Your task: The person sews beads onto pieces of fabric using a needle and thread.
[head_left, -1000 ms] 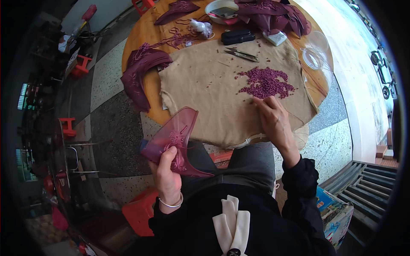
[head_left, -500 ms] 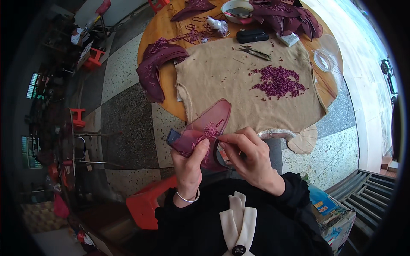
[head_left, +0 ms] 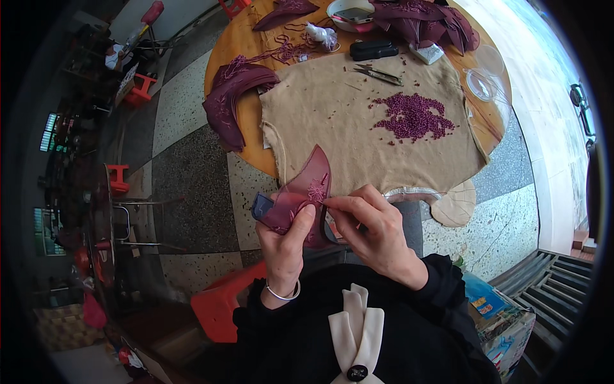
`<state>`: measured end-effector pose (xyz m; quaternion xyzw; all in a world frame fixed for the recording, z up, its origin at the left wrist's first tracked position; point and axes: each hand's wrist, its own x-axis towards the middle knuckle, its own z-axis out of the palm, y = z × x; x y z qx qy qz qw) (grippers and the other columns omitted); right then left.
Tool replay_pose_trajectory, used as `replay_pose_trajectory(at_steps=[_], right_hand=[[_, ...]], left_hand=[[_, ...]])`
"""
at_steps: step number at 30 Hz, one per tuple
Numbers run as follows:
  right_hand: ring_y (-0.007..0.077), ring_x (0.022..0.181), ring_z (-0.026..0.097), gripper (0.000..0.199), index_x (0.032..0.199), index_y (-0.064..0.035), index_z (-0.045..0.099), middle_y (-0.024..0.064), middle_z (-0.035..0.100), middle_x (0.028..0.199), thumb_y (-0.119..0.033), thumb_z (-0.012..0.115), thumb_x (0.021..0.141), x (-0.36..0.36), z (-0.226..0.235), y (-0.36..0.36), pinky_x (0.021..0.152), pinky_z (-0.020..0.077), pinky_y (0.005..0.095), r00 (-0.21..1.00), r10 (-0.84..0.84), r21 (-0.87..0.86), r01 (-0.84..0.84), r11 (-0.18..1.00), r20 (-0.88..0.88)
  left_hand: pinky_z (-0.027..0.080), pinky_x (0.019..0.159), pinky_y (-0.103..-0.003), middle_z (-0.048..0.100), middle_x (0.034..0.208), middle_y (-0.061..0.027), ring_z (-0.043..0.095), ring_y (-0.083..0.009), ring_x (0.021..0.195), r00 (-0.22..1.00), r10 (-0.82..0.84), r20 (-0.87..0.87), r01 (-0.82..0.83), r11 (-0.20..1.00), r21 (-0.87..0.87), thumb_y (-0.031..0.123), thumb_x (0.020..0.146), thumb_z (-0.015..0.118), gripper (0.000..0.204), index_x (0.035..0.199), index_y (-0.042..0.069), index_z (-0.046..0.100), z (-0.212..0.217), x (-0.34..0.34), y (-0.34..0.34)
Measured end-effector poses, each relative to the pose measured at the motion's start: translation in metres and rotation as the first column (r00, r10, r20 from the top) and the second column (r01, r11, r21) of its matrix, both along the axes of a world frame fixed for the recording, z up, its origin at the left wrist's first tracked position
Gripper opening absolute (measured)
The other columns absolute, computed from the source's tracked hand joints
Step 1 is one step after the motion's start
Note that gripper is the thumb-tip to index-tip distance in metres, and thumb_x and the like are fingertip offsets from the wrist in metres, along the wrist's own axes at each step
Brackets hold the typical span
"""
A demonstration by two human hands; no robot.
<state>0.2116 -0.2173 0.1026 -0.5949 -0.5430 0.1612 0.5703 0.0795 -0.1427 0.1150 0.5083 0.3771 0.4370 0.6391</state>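
My left hand [head_left: 283, 246] grips a piece of sheer plum fabric [head_left: 304, 181] with its thumb on top. Embroidered on the fabric is a pink flower [head_left: 316, 190], and a dark blue patch [head_left: 261, 206] shows at its left end. Close to the flower, the thumb and forefinger of my right hand [head_left: 371, 227] are pinched together at the cloth's right edge. Whatever lies in that pinch is too small to make out. On the beige cloth [head_left: 320, 121] beyond lies a spread of purple beads [head_left: 414, 116], with thread snips [head_left: 378, 75] above them.
A round wooden table [head_left: 224, 48] carries stacked plum fabric pieces [head_left: 230, 105], a black case [head_left: 373, 50], a white bowl [head_left: 348, 11] with a phone and a clear plastic lid [head_left: 481, 84]. Red stools [head_left: 224, 304] stand at the left. A cardboard box [head_left: 502, 320] sits at the lower right.
The fabric's upper tip has swung left and folded more upright. My right hand stays pinched near the flower, and my left hand keeps its hold.
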Motion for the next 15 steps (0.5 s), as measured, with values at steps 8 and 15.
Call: replay_pose_trajectory(at_steps=[8, 15], right_hand=[[0.0248, 0.069, 0.057, 0.016, 0.097, -0.0033, 0.063, 0.0099, 0.054, 0.081, 0.000, 0.066, 0.081, -0.006, -0.002, 0.002, 0.059, 0.0469, 0.0339, 0.996, -0.068, 0.007, 0.068, 0.998, -0.065], [0.0218, 0.069, 0.055, 0.014, 0.097, -0.0024, 0.063, 0.0095, 0.055, 0.081, -0.001, 0.066, 0.083, -0.008, -0.010, 0.003, 0.059, 0.0453, 0.0316, 0.983, -0.099, -0.023, 0.097, 0.995, -0.157]], left_hand=[[0.047, 0.075, -0.024, 0.062, 0.091, -0.0017, 0.058, -0.0085, 0.082, 0.998, 0.022, 0.056, -0.015, 0.993, -0.117, 0.005, 0.088, 0.064, 0.010, 0.097, 0.002, 0.062, 0.010, 0.010, -0.011], [0.048, 0.080, -0.026, 0.062, 0.097, -0.0033, 0.059, -0.0109, 0.089, 0.979, -0.051, 0.199, 0.109, 0.950, -0.293, 0.006, 0.090, 0.061, 0.014, 0.104, 0.003, 0.060, 0.003, 0.012, -0.007]])
